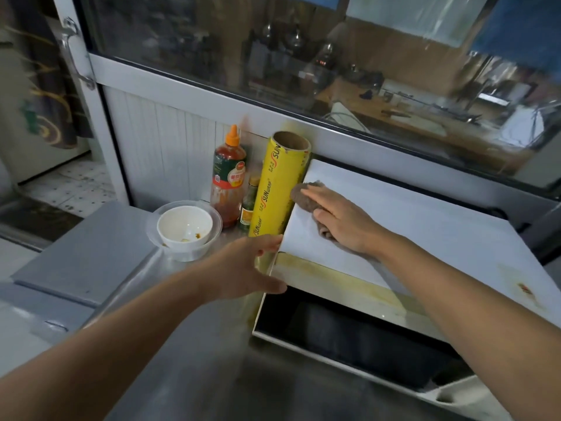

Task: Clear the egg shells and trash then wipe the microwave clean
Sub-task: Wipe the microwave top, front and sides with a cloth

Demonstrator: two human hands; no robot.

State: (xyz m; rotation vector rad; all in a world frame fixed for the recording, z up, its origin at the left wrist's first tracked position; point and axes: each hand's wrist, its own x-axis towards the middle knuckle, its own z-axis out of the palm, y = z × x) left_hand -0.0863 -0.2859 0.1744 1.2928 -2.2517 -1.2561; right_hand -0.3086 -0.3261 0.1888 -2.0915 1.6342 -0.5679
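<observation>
A white microwave (440, 238) stands on the steel counter, seen from above, its dark door facing me. My right hand (340, 220) lies flat on a brownish-grey cloth (303, 196) and presses it on the left part of the microwave's top. My left hand (246, 265) holds the microwave's front left top corner, fingers along its left side and thumb at the front edge. A yellowish stain runs along the top's front edge, and a small reddish smear (525, 288) sits at its right. No egg shells are in view.
A tall yellow cling-wrap roll (279, 183) stands tight against the microwave's left side. Left of it are a small green bottle (249, 208), a red sauce bottle (228, 177) and a white bowl in a clear container (184, 229). A window runs behind.
</observation>
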